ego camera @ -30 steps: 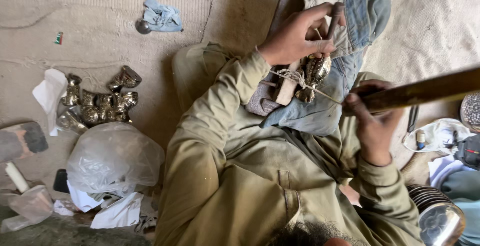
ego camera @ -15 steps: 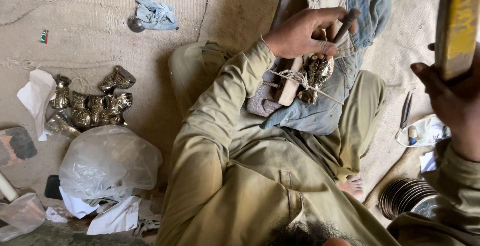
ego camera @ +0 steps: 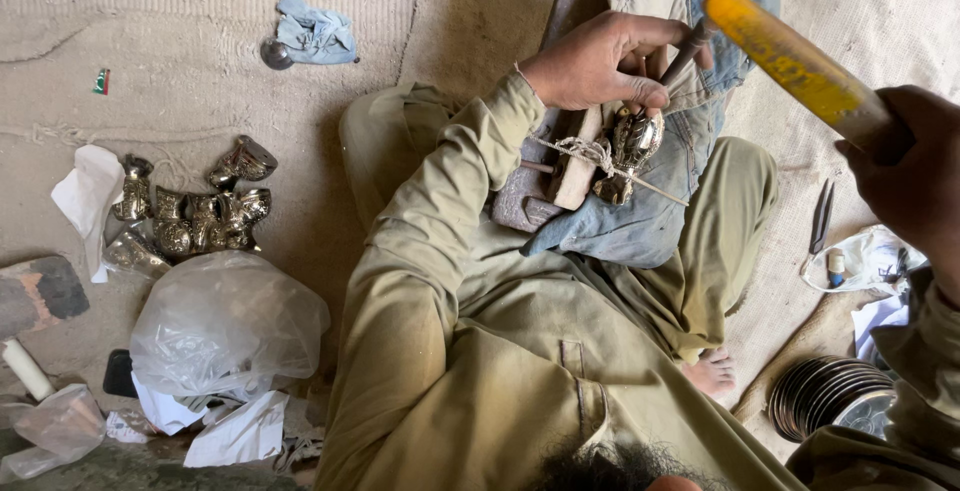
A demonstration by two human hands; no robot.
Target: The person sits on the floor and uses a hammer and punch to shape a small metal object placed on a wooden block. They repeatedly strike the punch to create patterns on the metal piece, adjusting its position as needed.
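Observation:
My left hand [ego camera: 590,56] holds a thin metal punch [ego camera: 685,51] point-down on a small embossed brass piece [ego camera: 630,146]. The piece is tied with string to a wooden block [ego camera: 575,166] that rests on blue denim cloth [ego camera: 640,226] over my lap. At the right edge, my right hand [ego camera: 915,166] grips a hammer by its yellow-stained wooden handle [ego camera: 790,61]. The handle slants up and left, and its far end is close to the top of the punch. The hammer's head is not clearly visible.
Several similar brass pieces [ego camera: 190,211] lie heaped on the mat at left, beside white paper [ego camera: 85,191] and a clear plastic bag [ego camera: 225,326]. A blue rag [ego camera: 315,31] lies at the top. Scissors [ego camera: 820,221] and stacked metal discs [ego camera: 830,391] are at right, near my bare foot [ego camera: 712,371].
My right hand lifted the hammer from a level position beside my lap to upright, and it now slants toward the punch. The left hand has stayed on the punch.

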